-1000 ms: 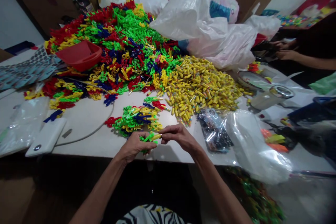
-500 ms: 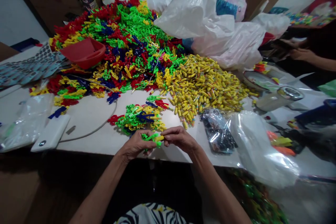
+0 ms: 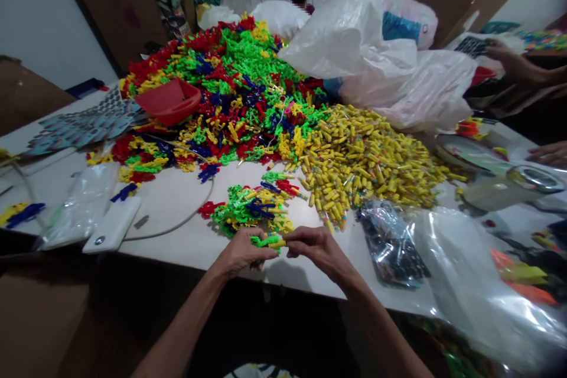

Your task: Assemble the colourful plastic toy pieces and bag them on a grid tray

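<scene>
My left hand (image 3: 241,254) is closed round a green plastic toy piece (image 3: 266,240) at the front edge of the table. Between the fingertips of my right hand (image 3: 316,248) is a small yellow tube (image 3: 279,244), its end against the green piece. Just beyond both hands lies a small pile of green, blue, red and yellow toy pieces (image 3: 239,207), several with yellow tubes on them. A broad heap of loose yellow tubes (image 3: 367,159) spreads to the right. Behind, a large mound of coloured plastic pieces (image 3: 225,71) rises.
A red scoop (image 3: 170,103) rests on the mound. At left are a white power bank (image 3: 113,227) with a cable, plastic bags and printed card sheets (image 3: 88,121). Dark packets (image 3: 392,245) and clear bags (image 3: 478,283) lie right. Another person's hand (image 3: 500,50) shows at far right.
The camera view has shifted, so the table appears lower and further right. Both hands keep hold of their pieces, and the yellow tube sits closer into the green piece.
</scene>
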Demonstrator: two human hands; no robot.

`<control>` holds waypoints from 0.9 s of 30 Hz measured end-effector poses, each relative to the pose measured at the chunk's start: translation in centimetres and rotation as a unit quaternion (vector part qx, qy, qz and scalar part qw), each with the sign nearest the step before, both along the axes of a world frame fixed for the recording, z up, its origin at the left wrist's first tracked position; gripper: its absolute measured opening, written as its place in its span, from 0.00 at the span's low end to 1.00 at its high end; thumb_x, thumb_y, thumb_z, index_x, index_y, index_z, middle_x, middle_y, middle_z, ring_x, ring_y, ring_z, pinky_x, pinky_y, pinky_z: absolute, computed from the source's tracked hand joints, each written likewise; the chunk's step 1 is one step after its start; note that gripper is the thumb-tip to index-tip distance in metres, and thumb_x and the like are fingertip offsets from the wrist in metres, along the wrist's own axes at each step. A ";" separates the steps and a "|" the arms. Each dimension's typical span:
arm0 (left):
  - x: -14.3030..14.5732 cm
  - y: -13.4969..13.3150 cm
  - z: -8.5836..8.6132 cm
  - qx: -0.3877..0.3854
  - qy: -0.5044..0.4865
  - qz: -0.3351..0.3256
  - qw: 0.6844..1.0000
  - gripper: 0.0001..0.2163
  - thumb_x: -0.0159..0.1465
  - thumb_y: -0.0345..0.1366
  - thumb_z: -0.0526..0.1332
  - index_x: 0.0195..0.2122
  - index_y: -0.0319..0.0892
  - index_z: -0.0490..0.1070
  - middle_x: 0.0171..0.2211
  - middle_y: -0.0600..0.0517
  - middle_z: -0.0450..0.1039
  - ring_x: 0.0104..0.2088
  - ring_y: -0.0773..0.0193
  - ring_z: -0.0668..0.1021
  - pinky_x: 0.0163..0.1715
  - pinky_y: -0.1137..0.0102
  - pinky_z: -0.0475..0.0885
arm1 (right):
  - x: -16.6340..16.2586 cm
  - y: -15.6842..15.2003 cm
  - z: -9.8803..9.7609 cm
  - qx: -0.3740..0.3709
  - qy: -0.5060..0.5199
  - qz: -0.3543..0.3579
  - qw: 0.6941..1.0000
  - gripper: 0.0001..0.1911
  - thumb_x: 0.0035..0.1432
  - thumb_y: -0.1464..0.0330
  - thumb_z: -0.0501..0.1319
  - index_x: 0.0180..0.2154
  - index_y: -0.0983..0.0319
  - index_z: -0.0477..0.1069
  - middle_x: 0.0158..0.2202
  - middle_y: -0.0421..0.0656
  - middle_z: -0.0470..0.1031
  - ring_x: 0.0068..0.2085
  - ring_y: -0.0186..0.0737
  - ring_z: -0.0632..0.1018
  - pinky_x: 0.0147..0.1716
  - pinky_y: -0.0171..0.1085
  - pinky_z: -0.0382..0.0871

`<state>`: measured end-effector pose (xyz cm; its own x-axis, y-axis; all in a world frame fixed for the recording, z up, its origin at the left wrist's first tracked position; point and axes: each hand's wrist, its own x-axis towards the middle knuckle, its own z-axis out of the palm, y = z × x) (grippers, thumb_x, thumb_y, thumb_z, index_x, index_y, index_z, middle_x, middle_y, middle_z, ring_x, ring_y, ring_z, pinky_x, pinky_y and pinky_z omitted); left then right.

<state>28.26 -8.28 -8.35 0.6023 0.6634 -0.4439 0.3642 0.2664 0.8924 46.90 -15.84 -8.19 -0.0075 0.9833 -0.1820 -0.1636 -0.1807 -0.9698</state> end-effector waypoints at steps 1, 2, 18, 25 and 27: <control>0.1 0.1 0.1 0.003 0.003 -0.008 1.000 0.15 0.46 0.44 0.68 0.25 0.40 0.64 0.13 0.59 0.65 0.13 0.72 0.66 0.15 0.76 0.59 | -0.1 0.0 0.0 0.007 -0.014 0.002 1.000 0.13 0.47 0.63 0.66 0.34 0.63 0.77 0.26 0.43 0.77 0.28 0.37 0.76 0.32 0.36 0.69; 0.2 0.2 0.3 0.007 0.010 -0.018 1.000 0.15 0.47 0.44 0.67 0.25 0.41 0.64 0.13 0.58 0.65 0.13 0.71 0.66 0.15 0.75 0.58 | -0.2 0.1 -0.2 0.017 -0.036 0.008 0.999 0.13 0.48 0.62 0.65 0.35 0.63 0.77 0.28 0.43 0.77 0.30 0.38 0.76 0.32 0.37 0.69; -2.7 -0.3 -2.6 0.417 0.065 0.257 0.870 0.12 0.56 0.41 0.61 0.39 0.44 0.72 0.38 0.46 0.71 0.40 0.58 0.74 0.43 0.66 0.68 | -6.3 2.1 -4.0 0.028 -0.585 0.042 0.809 0.10 0.55 0.72 0.54 0.40 0.62 0.68 0.42 0.47 0.72 0.39 0.40 0.74 0.32 0.33 0.61; -2.9 2.7 -5.0 0.504 0.210 0.210 0.811 0.29 0.61 0.47 0.53 0.62 0.46 0.50 0.64 0.41 0.42 0.64 0.48 0.48 0.58 0.50 0.50 | -5.7 3.1 -4.0 0.028 -0.600 0.037 0.799 0.11 0.54 0.76 0.51 0.39 0.61 0.66 0.40 0.44 0.72 0.40 0.41 0.74 0.32 0.35 0.58; -1.8 4.0 -5.4 0.503 0.211 0.193 0.815 0.29 0.62 0.48 0.51 0.63 0.47 0.48 0.64 0.41 0.44 0.64 0.49 0.49 0.59 0.50 0.49 | -5.3 3.7 -4.0 0.037 -0.609 0.038 0.792 0.11 0.55 0.75 0.51 0.40 0.61 0.65 0.41 0.44 0.72 0.40 0.40 0.73 0.31 0.35 0.57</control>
<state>26.41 -4.28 -13.74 0.1964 0.9237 0.3290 0.7575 -0.3560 0.5472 41.64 -12.16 -12.21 0.0689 0.9967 -0.0420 0.9092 -0.0800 -0.4086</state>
